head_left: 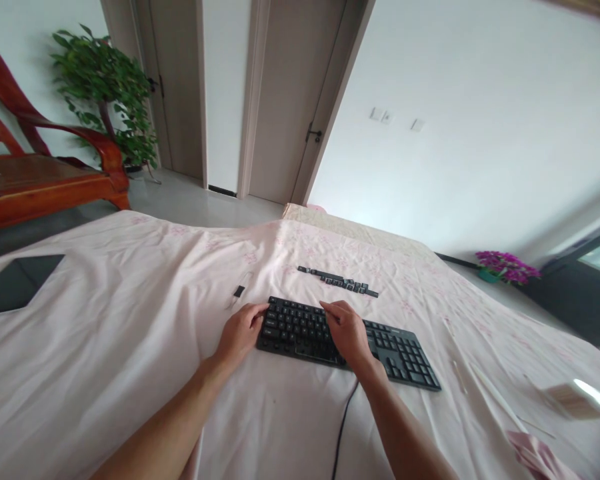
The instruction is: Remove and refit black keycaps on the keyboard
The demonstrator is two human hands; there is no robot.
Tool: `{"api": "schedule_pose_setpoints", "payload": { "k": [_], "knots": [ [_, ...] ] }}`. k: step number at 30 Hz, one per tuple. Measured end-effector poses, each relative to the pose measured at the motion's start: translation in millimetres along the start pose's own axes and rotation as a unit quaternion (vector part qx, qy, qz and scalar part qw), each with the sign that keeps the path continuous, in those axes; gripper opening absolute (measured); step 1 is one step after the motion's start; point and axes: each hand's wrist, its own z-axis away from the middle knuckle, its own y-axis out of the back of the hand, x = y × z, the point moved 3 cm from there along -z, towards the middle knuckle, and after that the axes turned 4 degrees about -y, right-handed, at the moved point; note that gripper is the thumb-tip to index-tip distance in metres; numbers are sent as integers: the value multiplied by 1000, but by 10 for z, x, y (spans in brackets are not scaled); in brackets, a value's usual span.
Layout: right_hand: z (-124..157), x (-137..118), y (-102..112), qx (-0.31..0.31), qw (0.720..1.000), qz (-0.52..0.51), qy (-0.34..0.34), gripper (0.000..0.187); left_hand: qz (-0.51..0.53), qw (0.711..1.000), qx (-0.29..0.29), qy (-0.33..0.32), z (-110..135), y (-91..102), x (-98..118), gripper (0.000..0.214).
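Note:
A black keyboard (307,327) lies on the pink cloth, its bottom row at the left showing bare spots without keycaps. At its left end, my left hand (241,330) is closed on the edge, with the thumb and fingers near the top-left corner. My right hand (349,331) rests over the middle of the keyboard, fingers bent together at the upper rows; what lies under the fingertips is hidden. Loose black keycaps (343,283) are lined up in short rows behind the keyboard. Left of them lies a small black piece (239,291) with thin pale wires at both ends.
A black tablet-like slab (20,283) lies at the left. The keyboard's cable (344,427) runs toward me. Cotton swabs (500,399), a blurred round container (577,400) and a pink cloth (537,455) are at the right. A wooden chair (55,180) stands beyond.

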Motion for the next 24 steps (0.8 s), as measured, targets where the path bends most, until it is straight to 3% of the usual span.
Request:
{"api": "schedule_pose_setpoints", "payload": {
  "k": [4,8,17,24],
  "knots": [
    [-362,447,46,12,996,61,-70,29,5,1000,0,2,-5,-28,-38,36],
    [-627,651,32,-9,977,178,-116,28,4,1000,-5,12,-14,-53,-64,37],
    [-1093,577,-201,-32,957,277,-77,28,14,1000,-3,18,-20,-45,-58,39],
    [-1207,527,-338,-47,947,315,-40,26,15,1000,-5,16,-25,-67,-91,39]
  ]
}}
